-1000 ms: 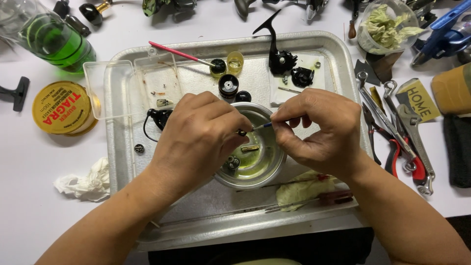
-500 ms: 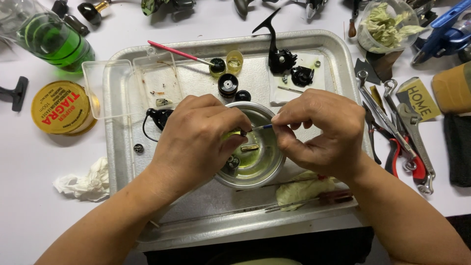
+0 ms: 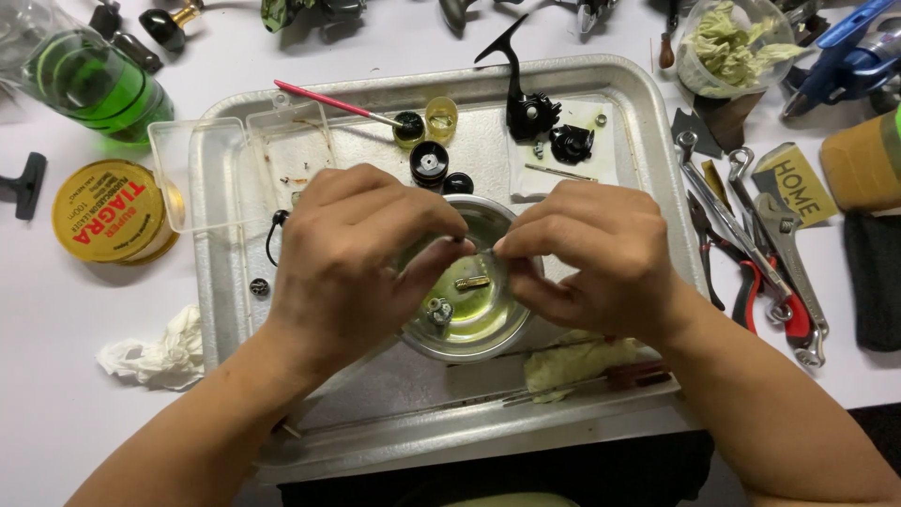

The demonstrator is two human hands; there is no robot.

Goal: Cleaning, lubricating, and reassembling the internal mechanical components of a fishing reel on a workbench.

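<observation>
Pinching tiny part over metal bowl (image 3: 469, 345), both hands' fingers (image 3: 450, 252) pressed together (part mostly hidden); brush (image 3: 328, 101), wrenches (image 3: 751, 235) nearby.

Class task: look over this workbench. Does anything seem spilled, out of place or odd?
Nothing is spilled or broken. The hands meet over a metal bowl of yellowish liquid with small parts sunk in it. A crumpled tissue lies loose beside the tray.

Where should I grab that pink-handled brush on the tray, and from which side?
Take the pink-handled brush by the bare middle of its handle, coming from above with fingers across its width. It lies flat and slanted on the metal tray, with its bristle end resting at the small black cap, so that end is crowded; the upper-left handle end looks free.
</observation>
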